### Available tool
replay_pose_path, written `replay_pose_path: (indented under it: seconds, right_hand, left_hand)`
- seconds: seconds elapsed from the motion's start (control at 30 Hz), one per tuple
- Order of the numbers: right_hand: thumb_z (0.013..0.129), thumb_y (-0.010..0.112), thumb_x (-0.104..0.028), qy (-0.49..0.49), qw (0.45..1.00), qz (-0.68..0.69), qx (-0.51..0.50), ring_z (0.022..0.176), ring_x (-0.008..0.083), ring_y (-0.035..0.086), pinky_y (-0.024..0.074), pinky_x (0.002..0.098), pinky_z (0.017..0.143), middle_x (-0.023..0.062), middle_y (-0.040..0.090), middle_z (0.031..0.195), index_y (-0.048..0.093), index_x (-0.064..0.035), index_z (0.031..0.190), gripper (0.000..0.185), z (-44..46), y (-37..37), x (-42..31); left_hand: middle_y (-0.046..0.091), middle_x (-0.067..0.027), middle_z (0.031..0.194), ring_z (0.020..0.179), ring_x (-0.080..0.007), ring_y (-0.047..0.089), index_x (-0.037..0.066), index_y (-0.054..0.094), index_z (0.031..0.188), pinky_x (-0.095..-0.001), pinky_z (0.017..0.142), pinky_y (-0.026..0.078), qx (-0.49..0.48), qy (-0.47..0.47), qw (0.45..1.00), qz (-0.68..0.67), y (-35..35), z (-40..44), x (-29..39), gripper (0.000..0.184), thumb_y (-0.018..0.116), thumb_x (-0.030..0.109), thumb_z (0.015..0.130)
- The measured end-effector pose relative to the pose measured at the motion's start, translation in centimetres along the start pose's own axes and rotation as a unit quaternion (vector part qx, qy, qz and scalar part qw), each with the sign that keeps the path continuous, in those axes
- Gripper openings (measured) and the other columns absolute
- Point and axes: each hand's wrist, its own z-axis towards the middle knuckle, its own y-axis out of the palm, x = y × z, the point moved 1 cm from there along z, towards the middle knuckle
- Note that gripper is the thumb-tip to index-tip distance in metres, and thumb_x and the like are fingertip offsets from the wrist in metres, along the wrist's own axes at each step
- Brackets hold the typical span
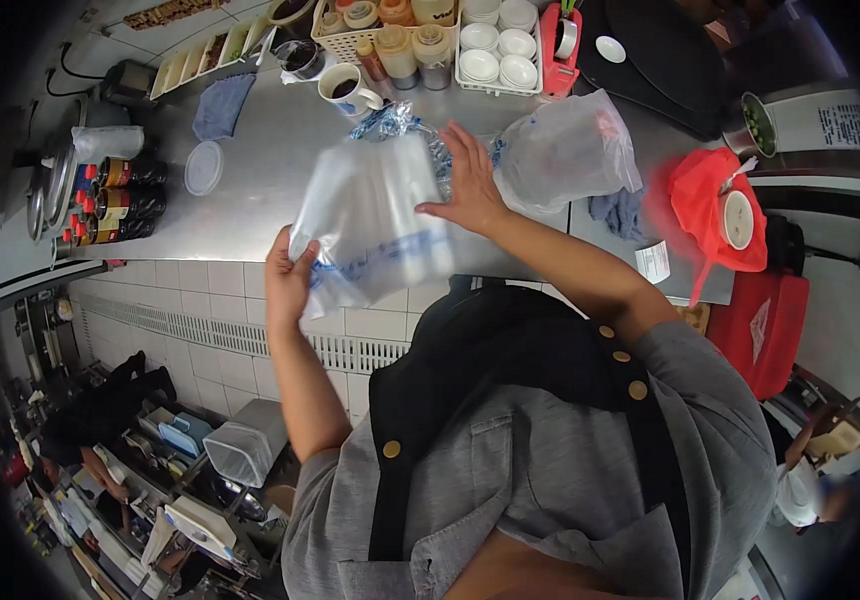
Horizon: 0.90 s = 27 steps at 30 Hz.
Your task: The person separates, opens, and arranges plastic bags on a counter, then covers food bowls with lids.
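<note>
— Where is the clear plastic bag (375, 200) held?
— Over the table's (250, 205) near edge; its near-left corner is pinched in the left hand's (292, 275) grip.
— And the right hand (470, 185)?
— Its grip is spread wide along the bag's right side, so the bag is placed leftward of it; whether the film is touched by the thumb cannot be told.
— How is it pointed?
— Its blue-printed end is turned toward the wearer, the long axis run roughly toward the far edge, tilted slightly right.
— Beyond?
— A mug (347, 92) is set near the far edge.
</note>
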Motion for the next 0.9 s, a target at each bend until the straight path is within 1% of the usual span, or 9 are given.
replay_pose_path:
  seconds: [0.1,0.17,0.23,0.27,0.37,0.53,0.67,0.8,0.9]
  right_hand:
    - [0.059,0.094,-0.050,-0.051,0.990,0.122,-0.045,0.148,0.0418,0.021,0.0184,0.0533,0.122,0.0139,0.038,0.157,0.034,-0.0104,0.154,0.118,1.7,-3.1,-2.4]
    - [0.068,0.092,-0.046,-0.056,0.992,0.087,-0.066,0.140,0.0358,0.040,0.0304,0.0477,0.117,0.0159,0.052,0.146,0.049,-0.0068,0.145,0.096,1.6,-4.5,-2.3]
    - [0.078,0.088,-0.041,0.221,0.878,0.340,-0.253,0.117,0.0270,0.061,0.0439,0.0384,0.106,0.0145,0.069,0.121,0.064,-0.0040,0.129,0.067,0.6,-4.5,-0.9]
    - [0.089,0.079,-0.040,0.204,0.878,0.382,-0.205,0.091,0.0211,0.067,0.0512,0.0326,0.089,0.0126,0.073,0.096,0.071,-0.0008,0.115,0.048,-1.0,-3.3,0.0]
    - [0.093,0.073,-0.042,0.241,0.895,0.146,-0.345,0.089,0.0224,0.065,0.0518,0.0347,0.085,0.0141,0.072,0.099,0.069,-0.0015,0.120,0.049,-1.5,-4.3,0.3]
    - [0.097,0.062,-0.023,0.112,0.990,0.009,-0.087,0.086,0.0371,0.065,0.0512,0.0483,0.073,0.0115,0.067,0.093,0.064,-0.0065,0.099,0.017,-4.5,-5.9,2.6]
    - [0.091,0.069,-0.017,-0.150,0.986,-0.051,-0.046,0.083,0.0340,0.065,0.0523,0.0463,0.072,0.0098,0.067,0.093,0.064,-0.0092,0.097,0.011,-11.2,-13.6,4.7]
    - [0.091,0.070,-0.020,0.115,0.943,-0.265,0.166,0.101,0.0321,0.061,0.0479,0.0459,0.087,0.0110,0.066,0.108,0.070,-0.0106,0.104,0.016,-13.9,-19.0,9.8]
    - [0.091,0.071,-0.023,0.231,0.868,-0.410,0.160,0.112,0.0315,0.056,0.0444,0.0483,0.093,0.0109,0.062,0.120,0.070,-0.0136,0.110,0.021,-14.5,-19.8,14.8]
  left_hand:
    - [0.068,-0.0039,0.105,0.097,-0.0123,0.062,0.001,0.063,0.120,-0.0273,0.089,0.049,-0.154,0.063,0.979,0.119,0.2,0.9,6.8,0.027,0.067,-0.002,0.093]
    - [0.070,-0.0062,0.105,0.100,-0.0158,0.063,0.000,0.063,0.122,-0.0303,0.091,0.050,-0.217,0.155,0.937,0.226,1.4,3.3,10.8,0.031,0.069,0.001,0.091]
    - [0.071,-0.0097,0.111,0.104,-0.0186,0.064,0.001,0.064,0.122,-0.0317,0.093,0.049,-0.209,0.204,0.904,0.313,3.8,7.6,12.5,0.034,0.071,0.004,0.089]
    - [0.070,-0.0105,0.115,0.106,-0.0180,0.062,0.002,0.065,0.121,-0.0312,0.094,0.048,-0.200,0.220,0.889,0.348,5.2,10.1,12.8,0.033,0.072,0.004,0.089]
    - [0.070,-0.0113,0.122,0.113,-0.0236,0.064,0.010,0.062,0.131,-0.0383,0.100,0.046,-0.218,0.179,0.855,0.434,9.9,16.0,10.8,0.047,0.075,0.009,0.086]
    - [0.061,-0.0035,0.139,0.127,-0.0300,0.057,0.025,0.048,0.146,-0.0558,0.106,0.040,-0.005,0.322,0.747,0.582,14.9,15.4,5.1,0.072,0.079,0.018,0.082]
    - [0.055,-0.0067,0.144,0.128,-0.0336,0.054,0.023,0.053,0.142,-0.0550,0.098,0.048,-0.081,0.252,0.762,0.591,13.7,12.4,-0.9,0.066,0.081,0.028,0.082]
    - [0.027,-0.0121,0.165,0.145,-0.0444,0.034,0.027,0.038,0.156,-0.0624,0.106,0.041,-0.123,0.219,0.744,0.619,13.8,8.8,-6.5,0.081,0.076,0.045,0.086]
    - [0.024,-0.0162,0.166,0.144,-0.0481,0.031,0.024,0.038,0.157,-0.0646,0.104,0.041,-0.094,0.244,0.731,0.631,15.3,6.8,-9.7,0.086,0.075,0.051,0.084]
